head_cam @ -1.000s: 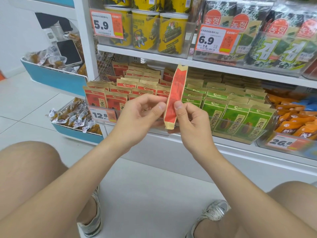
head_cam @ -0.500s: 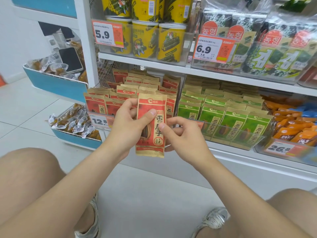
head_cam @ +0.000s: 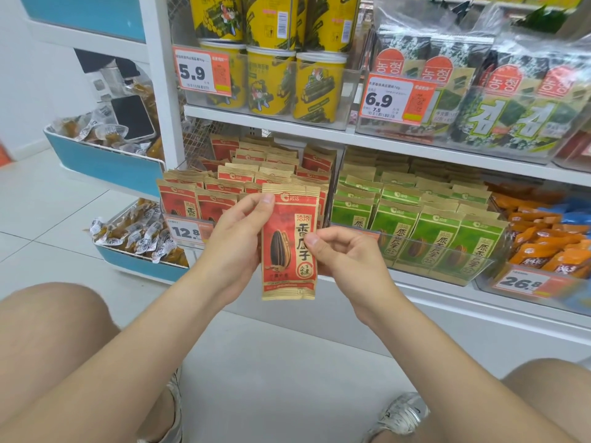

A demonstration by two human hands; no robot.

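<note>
I hold one red sunflower-seed packet (head_cam: 289, 241) upright in front of the lower shelf, its printed face toward me. My left hand (head_cam: 236, 238) grips its left edge, thumb on the front near the top. My right hand (head_cam: 345, 254) pinches its right edge at mid-height, with its other fingers curled. Behind the packet stand rows of the same red packets (head_cam: 204, 199) in a clear bin.
Green seed packets (head_cam: 425, 231) fill the clear bin to the right, orange snack bags (head_cam: 543, 247) beyond them. Yellow cans (head_cam: 271, 81) and seaweed packs (head_cam: 499, 100) sit on the shelf above. Blue bins of wrapped snacks (head_cam: 134, 235) stand at the left. My knees and shoes frame the white floor.
The packet turned from edge-on to face-on and came lower and closer to me. My left thumb moved onto its front; my right hand shifted to its right edge.
</note>
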